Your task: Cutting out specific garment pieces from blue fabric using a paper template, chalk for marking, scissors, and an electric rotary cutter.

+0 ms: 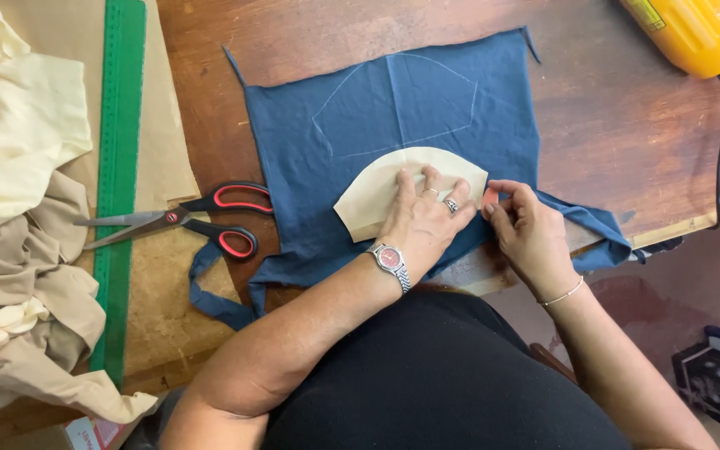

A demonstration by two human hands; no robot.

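A cream paper pattern piece (393,196) is pressed flat onto the blue fabric (393,142) by the left hand (422,218), its fingers spread and lying on the paper, nothing being clasped. A small pink chalk (491,197) is pinched in a narrow grip by the right hand (527,233) at the pattern's right edge. The fabric is spread on the wooden desk (618,125); red-handled scissors (193,221) lie well apart to the left.
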